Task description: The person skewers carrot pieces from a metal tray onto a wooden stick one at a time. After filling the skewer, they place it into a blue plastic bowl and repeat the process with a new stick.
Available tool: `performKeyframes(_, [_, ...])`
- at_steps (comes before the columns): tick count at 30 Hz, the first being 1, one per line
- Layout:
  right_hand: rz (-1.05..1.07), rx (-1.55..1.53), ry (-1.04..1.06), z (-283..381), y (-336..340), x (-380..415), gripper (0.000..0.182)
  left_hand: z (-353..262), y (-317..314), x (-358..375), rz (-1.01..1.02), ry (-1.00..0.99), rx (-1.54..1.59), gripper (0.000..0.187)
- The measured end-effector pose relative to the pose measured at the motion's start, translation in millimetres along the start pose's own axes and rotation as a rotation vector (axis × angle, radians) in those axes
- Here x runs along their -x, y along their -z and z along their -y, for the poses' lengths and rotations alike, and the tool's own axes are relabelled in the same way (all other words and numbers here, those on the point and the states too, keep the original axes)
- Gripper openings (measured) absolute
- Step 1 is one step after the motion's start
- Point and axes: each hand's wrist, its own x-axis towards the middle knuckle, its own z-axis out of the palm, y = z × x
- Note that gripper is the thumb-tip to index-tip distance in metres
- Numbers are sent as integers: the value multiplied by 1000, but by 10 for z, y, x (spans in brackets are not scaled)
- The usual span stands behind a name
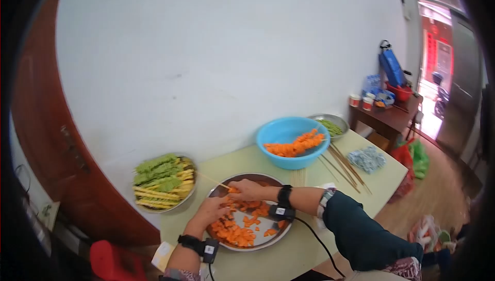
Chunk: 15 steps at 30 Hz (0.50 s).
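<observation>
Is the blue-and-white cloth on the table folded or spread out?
Neither: the cloth lies crumpled, bunched into an uneven heap beside the long sticks.

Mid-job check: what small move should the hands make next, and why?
Probably have the left hand pick one orange piece from the metal tray for the stick. The right hand holds that stick, with orange at its fingertips and a bare length showing; the left fingers are down by the loose pieces, and threaded orange lies in the blue basin.
</observation>
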Motion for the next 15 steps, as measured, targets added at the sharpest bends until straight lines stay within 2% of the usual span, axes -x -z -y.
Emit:
performKeyframes(2, [-35, 50, 37, -106, -77, -28, 37, 94, -22, -18, -14, -118, -98, 27])
performKeyframes(3, [-27, 33, 67, -79, -71, -18, 37, -5, 13, 22, -28, -91, -116, 27])
performKeyframes(5, [2, 59, -3, -32, -20, -14, 35, -216, 104, 25, 102, 126, 96, 26])
performKeyframes(6, [4, 46, 16, -18, -11, -17, 35, -182, 104, 19, 93, 143, 85, 26])
performKeyframes(8, [-24, 17, 18, -18, -9, -3, 33, -41, 57, -27, 17, -81, -204, 26])
performKeyframes(11, [41, -23, -21, -74, -24, -47, 31, -73, 22, -43, -42, -14, -87, 25])
performKeyframes(12, [61, -27, 9, -85, -40, -76, 31, -25, -15, -51, -106, -67, -85, 24])
performKeyframes(15, [-19, -1, 84, -73, -115, -158, 32, 33, 39, -15, -145, -92, -155, 22])
